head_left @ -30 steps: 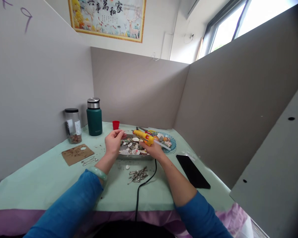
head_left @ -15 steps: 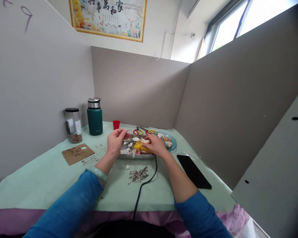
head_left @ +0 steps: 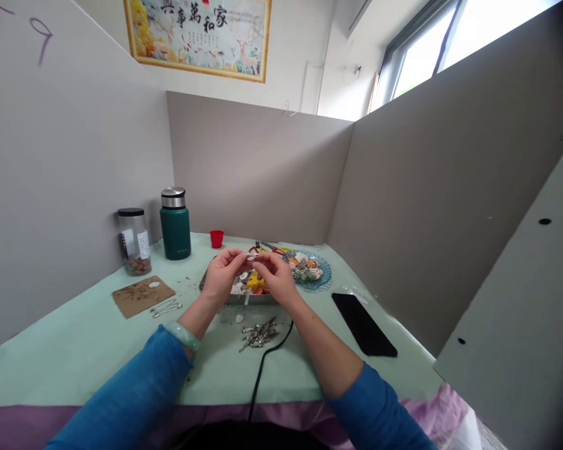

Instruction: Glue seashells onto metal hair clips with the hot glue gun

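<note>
My left hand (head_left: 223, 273) pinches a small flat white piece (head_left: 251, 255), perhaps a shell, above the metal tray. My right hand (head_left: 276, 275) meets it there, fingertips closed at the piece's other side. Below them the metal tray (head_left: 258, 300) holds white shells and small stones. Among these lies a yellow glue gun (head_left: 254, 280), partly hidden by my hands, with a black cord (head_left: 263, 362) running toward me. In front of the tray are a pile of small metal clips (head_left: 259, 334) and a loose white piece (head_left: 239, 319).
A blue glass plate (head_left: 327, 275) of shells stands right of the tray, with pliers (head_left: 276, 249) behind. A black phone-like slab (head_left: 363, 325) lies at right. On the left are a green bottle (head_left: 175, 231), a jar (head_left: 134, 240), brown cardboard (head_left: 131, 297) and safety pins (head_left: 166, 308). Behind stands a red cup (head_left: 216, 239).
My right hand has let go of the yellow glue gun, left in the tray, and moved left and up to my left hand. The view has shifted slightly.
</note>
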Action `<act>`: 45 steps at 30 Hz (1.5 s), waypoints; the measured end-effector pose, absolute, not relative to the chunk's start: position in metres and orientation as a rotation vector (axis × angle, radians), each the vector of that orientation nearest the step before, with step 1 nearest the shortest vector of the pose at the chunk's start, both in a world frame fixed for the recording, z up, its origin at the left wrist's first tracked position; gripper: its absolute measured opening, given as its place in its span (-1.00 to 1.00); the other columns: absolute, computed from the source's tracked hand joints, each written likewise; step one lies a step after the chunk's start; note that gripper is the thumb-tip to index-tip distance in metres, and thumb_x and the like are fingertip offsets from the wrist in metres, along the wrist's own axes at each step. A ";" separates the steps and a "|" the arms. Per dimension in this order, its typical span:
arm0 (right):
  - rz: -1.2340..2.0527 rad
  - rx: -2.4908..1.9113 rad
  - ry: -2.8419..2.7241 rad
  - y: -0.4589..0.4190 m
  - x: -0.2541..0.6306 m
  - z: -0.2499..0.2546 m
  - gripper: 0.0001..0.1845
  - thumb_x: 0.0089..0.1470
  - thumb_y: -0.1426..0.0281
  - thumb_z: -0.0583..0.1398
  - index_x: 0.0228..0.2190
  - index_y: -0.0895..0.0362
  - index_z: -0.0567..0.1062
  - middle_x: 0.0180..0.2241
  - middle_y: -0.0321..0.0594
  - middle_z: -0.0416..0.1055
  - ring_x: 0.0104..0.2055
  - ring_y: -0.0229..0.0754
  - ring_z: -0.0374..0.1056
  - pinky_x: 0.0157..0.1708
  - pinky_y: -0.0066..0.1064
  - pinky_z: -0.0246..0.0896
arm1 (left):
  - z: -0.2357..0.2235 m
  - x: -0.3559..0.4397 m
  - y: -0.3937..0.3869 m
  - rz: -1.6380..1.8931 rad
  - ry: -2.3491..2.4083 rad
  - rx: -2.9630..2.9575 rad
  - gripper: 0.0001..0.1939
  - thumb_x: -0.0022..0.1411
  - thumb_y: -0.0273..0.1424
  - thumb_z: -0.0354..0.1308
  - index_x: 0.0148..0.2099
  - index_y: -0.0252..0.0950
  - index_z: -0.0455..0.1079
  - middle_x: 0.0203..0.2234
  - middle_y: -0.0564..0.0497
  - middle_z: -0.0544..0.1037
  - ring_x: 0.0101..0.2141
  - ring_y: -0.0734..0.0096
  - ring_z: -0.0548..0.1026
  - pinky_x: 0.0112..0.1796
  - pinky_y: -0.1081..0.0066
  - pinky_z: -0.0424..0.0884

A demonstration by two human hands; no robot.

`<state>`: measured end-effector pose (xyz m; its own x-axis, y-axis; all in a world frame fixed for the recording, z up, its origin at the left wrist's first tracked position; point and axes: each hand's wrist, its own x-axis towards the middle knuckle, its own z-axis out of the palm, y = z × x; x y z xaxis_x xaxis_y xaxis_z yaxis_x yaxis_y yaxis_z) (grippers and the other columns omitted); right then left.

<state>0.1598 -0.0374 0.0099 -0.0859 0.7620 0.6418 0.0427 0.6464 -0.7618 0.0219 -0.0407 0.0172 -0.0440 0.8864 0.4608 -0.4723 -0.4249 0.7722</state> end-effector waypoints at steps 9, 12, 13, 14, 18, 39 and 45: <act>1.032 -0.555 -1.350 -0.039 0.158 0.012 -0.78 -0.11 0.28 0.28 -0.46 0.14 0.41 -0.68 -0.45 0.27 -0.66 -0.41 0.15 -0.62 -0.55 0.08 | 0.016 0.022 -0.040 1.641 0.492 1.185 -0.73 -0.05 -0.32 0.37 -0.36 -0.36 0.40 -0.49 0.01 0.56 -0.44 0.46 0.52 -0.29 0.42 0.47; 1.027 -0.551 -1.348 -0.039 0.156 0.010 -0.78 -0.10 0.27 0.29 -0.46 0.15 0.41 -0.69 -0.45 0.28 -0.66 -0.41 0.15 -0.63 -0.56 0.07 | 0.016 0.022 -0.040 1.648 0.499 1.185 -0.73 -0.04 -0.32 0.37 -0.36 -0.36 0.40 -0.49 0.02 0.55 -0.45 0.48 0.52 -0.29 0.43 0.46; 1.024 -0.558 -1.347 -0.039 0.156 0.010 -0.77 -0.10 0.27 0.29 -0.45 0.15 0.41 -0.69 -0.45 0.28 -0.66 -0.41 0.15 -0.63 -0.56 0.07 | 0.016 0.022 -0.041 1.653 0.501 1.184 -0.73 -0.05 -0.32 0.37 -0.36 -0.37 0.40 -0.49 0.02 0.55 -0.45 0.48 0.51 -0.30 0.42 0.46; 1.022 -0.569 -1.347 -0.039 0.155 0.009 -0.76 -0.09 0.26 0.28 -0.44 0.14 0.41 -0.69 -0.45 0.28 -0.66 -0.40 0.15 -0.64 -0.56 0.07 | 0.016 0.023 -0.041 1.656 0.504 1.183 -0.73 -0.05 -0.32 0.37 -0.36 -0.37 0.40 -0.50 0.02 0.55 -0.45 0.48 0.51 -0.30 0.42 0.46; 1.014 -0.594 -1.347 -0.040 0.154 0.009 -0.75 -0.07 0.24 0.27 -0.42 0.13 0.39 -0.69 -0.45 0.28 -0.67 -0.40 0.15 -0.65 -0.56 0.06 | 0.017 0.024 -0.042 1.660 0.523 1.177 -0.71 -0.08 -0.31 0.38 -0.37 -0.36 0.40 -0.50 0.02 0.55 -0.45 0.46 0.51 -0.29 0.41 0.47; 1.111 -0.532 -1.307 -0.043 0.150 0.007 -0.73 -0.03 0.20 0.24 -0.43 0.11 0.32 -0.67 -0.46 0.27 -0.67 -0.41 0.11 -0.67 -0.57 0.01 | 0.016 0.023 -0.042 1.636 0.569 1.157 -0.67 -0.10 -0.29 0.39 -0.34 -0.35 0.40 -0.50 0.02 0.55 -0.47 0.43 0.53 -0.32 0.40 0.46; 1.187 -0.519 -1.320 -0.046 0.154 0.006 -0.72 -0.04 0.19 0.25 -0.44 0.12 0.33 -0.66 -0.44 0.28 -0.67 -0.40 0.11 -0.69 -0.57 -0.01 | 0.017 0.022 -0.041 1.688 0.639 1.169 -0.66 -0.12 -0.27 0.39 -0.35 -0.35 0.39 -0.56 0.07 0.52 -0.58 0.52 0.46 -0.42 0.47 0.43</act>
<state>0.1536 -0.0456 0.0057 -0.1745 0.8724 0.4566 -0.3614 0.3746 -0.8539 0.0222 -0.0411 0.0172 -0.0902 0.9069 0.4117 -0.4065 -0.4109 0.8161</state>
